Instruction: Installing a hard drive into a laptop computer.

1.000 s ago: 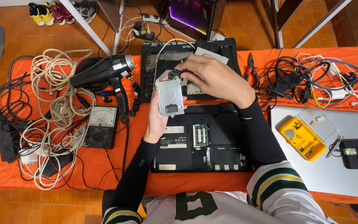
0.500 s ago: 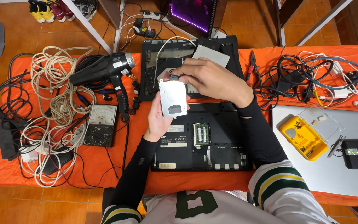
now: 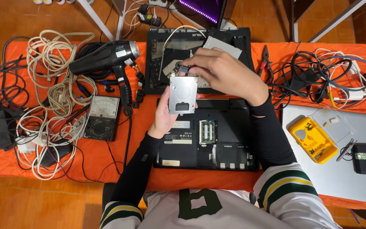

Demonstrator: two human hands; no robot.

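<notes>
Holding item: drive caddy [image 3: 183, 94], a flat rectangular plate of dull silver metal with a round hole and a small notch, matte finish. Long axis runs away from the person, top edge toward the far side of the table, broad face turned up to the camera. It sits raised above the laptop base [image 3: 206, 135], over its upper left corner.

Left hand [image 3: 164, 116]: clamped on the caddy from below and behind, fingers wrapped at its left edge.

Right hand [image 3: 223, 72]: closed over the caddy's top edge, fingertips pinching a small dark connector there.

Laptop base: black plastic, underside up, bays open, green memory stick showing.

Second chassis [image 3: 166, 59]: black, opened, lying beyond the base, partly hidden by the right hand.

Hair dryer [image 3: 106, 57]: glossy black, barrel pointing left.

Meter [image 3: 102, 118]: black case, pale dial, near the dryer's handle.

Cables [image 3: 47, 85]: beige and black coils, left of the meter.

Bit case [image 3: 312, 140]: yellow plastic, clear lid open, on a grey sheet at right.

Cloth [image 3: 81, 157]: orange, covering the table.
</notes>
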